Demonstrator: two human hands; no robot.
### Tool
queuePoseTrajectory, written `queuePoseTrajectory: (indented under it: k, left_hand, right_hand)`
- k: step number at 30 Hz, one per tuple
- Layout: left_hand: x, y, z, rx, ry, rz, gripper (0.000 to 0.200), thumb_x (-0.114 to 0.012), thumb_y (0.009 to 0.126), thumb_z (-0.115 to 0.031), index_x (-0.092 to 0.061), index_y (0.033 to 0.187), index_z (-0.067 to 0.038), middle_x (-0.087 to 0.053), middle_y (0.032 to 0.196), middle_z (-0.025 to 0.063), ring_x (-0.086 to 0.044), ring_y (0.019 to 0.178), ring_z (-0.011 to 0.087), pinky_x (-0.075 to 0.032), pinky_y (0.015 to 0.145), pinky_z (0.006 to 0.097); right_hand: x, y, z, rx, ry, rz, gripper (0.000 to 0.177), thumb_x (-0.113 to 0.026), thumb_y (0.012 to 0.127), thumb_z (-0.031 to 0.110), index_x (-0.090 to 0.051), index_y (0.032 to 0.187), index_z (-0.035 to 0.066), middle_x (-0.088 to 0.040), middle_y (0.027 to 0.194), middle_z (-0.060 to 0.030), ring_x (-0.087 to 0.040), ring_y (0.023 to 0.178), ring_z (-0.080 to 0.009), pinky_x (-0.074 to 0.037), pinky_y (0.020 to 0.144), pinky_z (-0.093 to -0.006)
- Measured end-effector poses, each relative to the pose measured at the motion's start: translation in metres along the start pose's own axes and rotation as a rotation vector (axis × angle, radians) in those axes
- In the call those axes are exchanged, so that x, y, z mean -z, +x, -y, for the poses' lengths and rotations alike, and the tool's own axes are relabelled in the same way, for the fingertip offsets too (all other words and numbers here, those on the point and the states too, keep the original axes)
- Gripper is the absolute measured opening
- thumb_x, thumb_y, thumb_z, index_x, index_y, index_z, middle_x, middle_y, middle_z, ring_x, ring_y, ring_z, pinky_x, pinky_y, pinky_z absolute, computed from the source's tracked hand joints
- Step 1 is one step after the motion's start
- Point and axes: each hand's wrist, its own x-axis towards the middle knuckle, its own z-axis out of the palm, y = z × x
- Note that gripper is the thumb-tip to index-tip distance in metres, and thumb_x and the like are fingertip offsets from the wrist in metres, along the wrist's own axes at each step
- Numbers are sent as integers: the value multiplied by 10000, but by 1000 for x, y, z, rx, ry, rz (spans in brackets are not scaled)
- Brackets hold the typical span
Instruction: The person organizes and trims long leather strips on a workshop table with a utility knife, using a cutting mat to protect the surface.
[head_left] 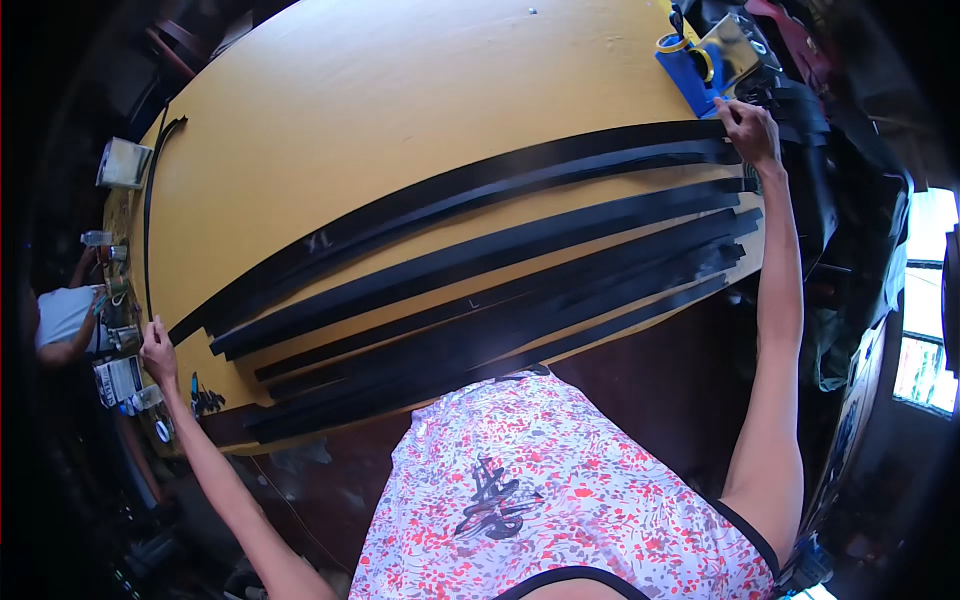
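Several long black strips (480,255) lie side by side across a yellow table (400,90). My left hand (158,352) grips the left end of the farthest strip at the table's left edge. My right hand (750,130) pinches the right end of that same strip (520,165) at the table's far right. Both arms are stretched wide apart. A thin black strip (150,200) curves alone along the left rim.
A blue tool with yellow tape rolls (690,65) and a shiny metal piece (735,45) sit at the table's right end. Dark fabric (810,110) piles beyond my right hand. A person in a light shirt (65,320) is at far left, beside a small box (124,163).
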Motion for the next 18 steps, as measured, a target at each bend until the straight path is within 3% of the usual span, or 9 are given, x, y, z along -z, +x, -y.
queuePoseTrajectory:
  k: [3, 6, 7, 9, 11, 13, 15, 17, 18]
  left_hand:
    - [-30, 16, -23, -26, 128, 82, 310, -463, 965, -360, -608, 919, -89, -620, 785, 203, -613, 765, 414, -453, 584, 482]
    - [-77, 18, -36, -2, 135, 208, 328, -451, 963, -365, -622, 954, -85, -645, 861, 197, -615, 832, 402, -470, 732, 469]
    - [-82, 10, -59, -24, 170, 172, 319, -479, 949, -347, -640, 999, -77, -666, 915, 168, -623, 887, 370, -467, 811, 438]
    - [-93, 3, -62, -186, 125, 249, 274, -555, 915, -281, -657, 1030, -55, -661, 1007, 129, -611, 977, 325, -462, 862, 395]
    - [-83, -12, -80, -165, -53, 214, 231, -587, 901, -219, -660, 1015, -32, -656, 1009, 138, -608, 980, 320, -467, 864, 384]
    - [-57, -39, -102, -123, -129, 144, 187, -594, 896, -149, -660, 1007, -14, -658, 970, 137, -626, 923, 289, -481, 823, 354]
    - [-17, -82, -149, 81, -300, 236, 156, -584, 900, -113, -662, 987, -10, -657, 934, 129, -636, 851, 249, -491, 761, 331]
    - [4, -131, -167, 17, -369, 339, 133, -587, 893, -83, -664, 980, -18, -655, 906, 121, -635, 791, 225, -492, 717, 313]
    - [11, -157, -174, 78, -424, 409, 125, -598, 883, -81, -663, 969, -17, -655, 904, 123, -640, 808, 234, -494, 727, 318]
  right_hand:
    - [-50, 14, -7, 76, -74, 136, 392, -543, 916, 378, -642, 714, 56, -632, 699, -158, -620, 684, -357, -464, 632, -423]
    - [-103, 9, -9, 89, -170, 247, 418, -532, 921, 376, -646, 688, 48, -623, 653, -142, -624, 687, -346, -470, 674, -404]
    - [-116, 9, -12, 115, -265, 382, 381, -546, 914, 383, -688, 768, 61, -646, 734, -134, -639, 756, -322, -467, 706, -382]
    - [-126, 0, -4, 299, -264, 315, 334, -570, 908, 360, -689, 862, 51, -655, 853, -135, -644, 826, -302, -466, 765, -372]
    - [-117, -9, 30, 243, 60, 234, 263, -585, 910, 281, -668, 950, 34, -651, 929, -134, -648, 832, -273, -480, 781, -363]
    - [-76, -31, 104, 132, 248, 234, 160, -594, 906, 161, -651, 954, 20, -648, 875, -117, -647, 795, -246, -495, 766, -341]
    - [-45, -69, 174, 166, 489, 189, 73, -620, 869, 55, -645, 928, 20, -645, 846, -109, -639, 770, -221, -499, 717, -318]
    - [-40, -115, 224, 242, 654, 290, 92, -675, 803, 8, -642, 886, 32, -654, 826, -95, -632, 739, -199, -495, 693, -288]
    - [-50, -140, 245, 263, 728, 381, 95, -685, 790, 12, -646, 874, 33, -650, 810, -81, -627, 733, -199, -491, 682, -288]
